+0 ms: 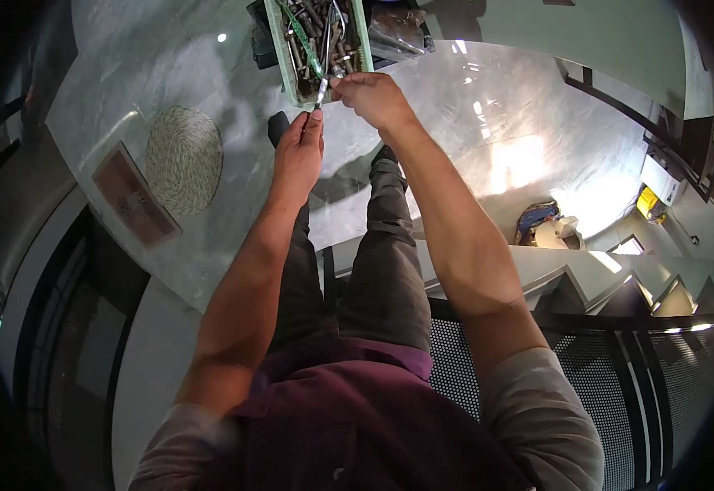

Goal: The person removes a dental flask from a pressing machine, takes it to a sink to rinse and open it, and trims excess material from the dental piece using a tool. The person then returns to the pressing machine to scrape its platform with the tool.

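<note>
My left hand (301, 146) is closed on the lower end of a slim, shiny metal tool (322, 92), whose exact kind I cannot make out. The tool points up toward a pale green plastic basket (286, 72). My right hand (373, 96) is pinched beside the tool's upper part, at the basket's near edge. Whether its fingers grip the tool or some small piece is hidden. Inside the basket lie several rusty bolts (314, 18) and other metal pieces, with a green strip (301, 37) across them.
A dark case with clear plastic wrapping (396, 34) stands right of the basket. On the glossy floor (246, 155) at left are a round woven mat (184, 159) and a brown box (136, 196). Black perforated seating (455, 360) is beneath me. A bag (537, 217) lies at right.
</note>
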Action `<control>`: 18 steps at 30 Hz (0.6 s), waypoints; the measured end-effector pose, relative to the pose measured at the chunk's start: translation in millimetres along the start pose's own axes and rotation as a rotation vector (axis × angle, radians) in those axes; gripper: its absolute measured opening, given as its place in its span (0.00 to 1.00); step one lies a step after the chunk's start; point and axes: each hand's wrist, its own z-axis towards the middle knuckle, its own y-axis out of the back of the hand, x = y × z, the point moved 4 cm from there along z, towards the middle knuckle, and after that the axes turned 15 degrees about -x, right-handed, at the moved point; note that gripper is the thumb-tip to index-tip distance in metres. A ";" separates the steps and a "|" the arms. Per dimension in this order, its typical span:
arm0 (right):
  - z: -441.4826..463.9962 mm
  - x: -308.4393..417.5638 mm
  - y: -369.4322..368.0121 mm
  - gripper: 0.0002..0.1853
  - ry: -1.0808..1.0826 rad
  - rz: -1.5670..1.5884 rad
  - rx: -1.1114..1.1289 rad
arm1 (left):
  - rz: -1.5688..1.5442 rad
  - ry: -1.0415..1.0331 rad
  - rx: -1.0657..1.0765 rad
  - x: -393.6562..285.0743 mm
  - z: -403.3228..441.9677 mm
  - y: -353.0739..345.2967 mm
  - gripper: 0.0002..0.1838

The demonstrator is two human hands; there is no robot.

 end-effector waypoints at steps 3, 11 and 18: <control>6.1 -3.3 -8.4 0.15 0.008 0.132 -0.015 | -0.003 -0.027 -0.034 -5.2 3.6 3.9 0.19; 8.8 17.4 50.3 0.14 0.104 0.081 -0.061 | -0.346 0.403 0.477 -12.2 -5.5 22.5 0.19; -31.2 25.4 19.0 0.20 0.025 -0.072 0.257 | -0.129 0.168 0.261 -10.7 -9.6 9.1 0.21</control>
